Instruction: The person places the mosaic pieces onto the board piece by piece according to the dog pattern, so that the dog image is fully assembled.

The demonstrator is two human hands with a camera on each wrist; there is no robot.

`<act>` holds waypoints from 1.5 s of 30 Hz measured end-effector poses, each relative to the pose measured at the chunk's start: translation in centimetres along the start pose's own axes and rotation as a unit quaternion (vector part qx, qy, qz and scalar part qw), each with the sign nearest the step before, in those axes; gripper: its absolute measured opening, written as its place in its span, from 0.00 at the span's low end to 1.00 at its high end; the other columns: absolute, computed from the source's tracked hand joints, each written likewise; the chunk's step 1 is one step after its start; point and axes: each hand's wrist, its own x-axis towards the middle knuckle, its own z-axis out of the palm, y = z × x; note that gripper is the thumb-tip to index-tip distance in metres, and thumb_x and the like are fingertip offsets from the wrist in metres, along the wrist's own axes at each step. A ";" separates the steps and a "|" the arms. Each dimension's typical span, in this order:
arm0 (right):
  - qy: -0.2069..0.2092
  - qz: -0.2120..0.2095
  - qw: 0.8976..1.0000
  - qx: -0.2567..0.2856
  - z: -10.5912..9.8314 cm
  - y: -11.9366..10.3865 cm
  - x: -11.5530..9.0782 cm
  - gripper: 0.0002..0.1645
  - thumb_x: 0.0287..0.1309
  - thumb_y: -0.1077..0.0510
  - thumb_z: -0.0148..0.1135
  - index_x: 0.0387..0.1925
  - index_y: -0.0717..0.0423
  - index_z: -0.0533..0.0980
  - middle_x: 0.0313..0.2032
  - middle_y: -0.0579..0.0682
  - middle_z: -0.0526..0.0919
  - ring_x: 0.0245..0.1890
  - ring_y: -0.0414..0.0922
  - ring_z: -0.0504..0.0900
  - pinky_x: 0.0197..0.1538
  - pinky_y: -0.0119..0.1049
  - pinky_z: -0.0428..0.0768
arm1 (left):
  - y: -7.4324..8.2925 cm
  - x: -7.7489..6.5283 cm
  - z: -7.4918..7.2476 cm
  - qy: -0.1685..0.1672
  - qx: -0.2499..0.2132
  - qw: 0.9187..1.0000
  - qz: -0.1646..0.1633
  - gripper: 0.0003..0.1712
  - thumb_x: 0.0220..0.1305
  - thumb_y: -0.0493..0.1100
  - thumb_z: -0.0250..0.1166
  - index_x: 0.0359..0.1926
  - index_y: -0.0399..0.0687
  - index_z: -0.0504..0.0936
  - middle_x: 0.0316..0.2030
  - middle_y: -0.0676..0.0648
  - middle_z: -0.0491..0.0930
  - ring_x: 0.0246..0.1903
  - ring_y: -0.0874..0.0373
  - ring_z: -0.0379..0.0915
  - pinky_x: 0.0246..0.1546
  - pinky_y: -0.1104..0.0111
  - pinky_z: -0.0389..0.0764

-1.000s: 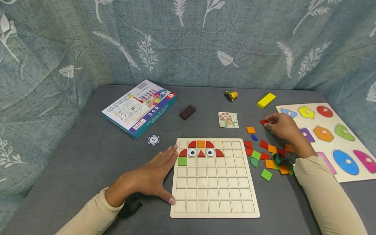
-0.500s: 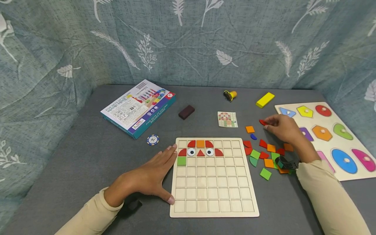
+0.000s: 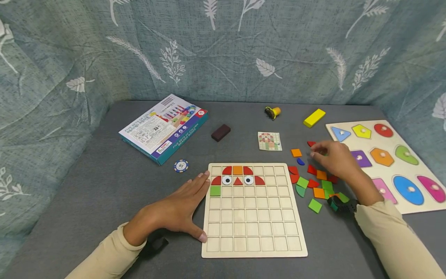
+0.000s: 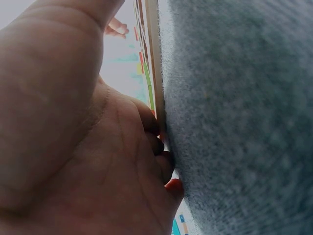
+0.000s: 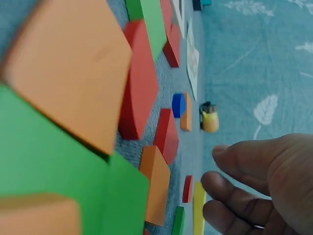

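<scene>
My left hand point(image 3: 179, 205) lies with straight, spread fingers along the left edge of a wooden grid board point(image 3: 254, 228), fingertips and thumb at its rim. Toward the board's top sit red pieces, an orange square point(image 3: 237, 170), two eye pieces point(image 3: 227, 180) and a green square point(image 3: 215, 191). Over the right side of the loose pieces hovers my right hand point(image 3: 336, 159), fingers loosely bent and nothing between them. A small red piece point(image 3: 311, 143) lies on the table just beyond its fingertips. The right wrist view shows a gap between thumb and fingers point(image 5: 217, 186).
Loose orange, green and red tiles point(image 3: 318, 193) lie right of the board, with a blue piece point(image 3: 300, 161). A knobbed shape puzzle point(image 3: 369, 186) stands farther right. Behind are a pattern card point(image 3: 270, 141), a yellow block point(image 3: 314, 117), a dark brown block point(image 3: 221, 133) and a box point(image 3: 163, 128).
My right hand has let go of the small red piece, which stays on the table, and has drawn back slightly toward me. The left hand keeps its place at the board.
</scene>
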 end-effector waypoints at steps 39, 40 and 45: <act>-0.058 -0.050 0.997 -0.020 0.8 0.0 -1.4 0.04 0.62 0.64 0.63 0.38 0.61 0.80 0.33 0.51 0.79 0.30 0.47 0.72 0.35 0.42 0.73 | 0.0 0.1 0.1 0.005 0.004 1.000 0.001 0.80 0.37 0.74 0.74 0.76 0.36 0.39 0.76 0.40 0.30 0.74 0.46 0.27 0.70 0.49 0.39; -0.045 -0.060 0.997 -0.018 0.8 -0.1 -1.5 0.03 0.64 0.64 0.62 0.38 0.60 0.79 0.32 0.51 0.78 0.29 0.47 0.72 0.34 0.42 0.73 | 0.0 0.1 0.1 0.004 0.005 1.000 0.000 0.80 0.37 0.74 0.74 0.76 0.36 0.40 0.76 0.40 0.30 0.74 0.46 0.27 0.70 0.49 0.39; -0.006 -0.101 0.995 -0.026 0.4 -0.7 -1.5 0.03 0.65 0.64 0.60 0.40 0.60 0.77 0.32 0.51 0.80 0.26 0.46 0.73 0.31 0.41 0.74 | 0.0 0.1 0.0 0.000 0.012 1.000 -0.001 0.80 0.37 0.75 0.73 0.76 0.36 0.40 0.76 0.41 0.30 0.74 0.47 0.26 0.70 0.49 0.39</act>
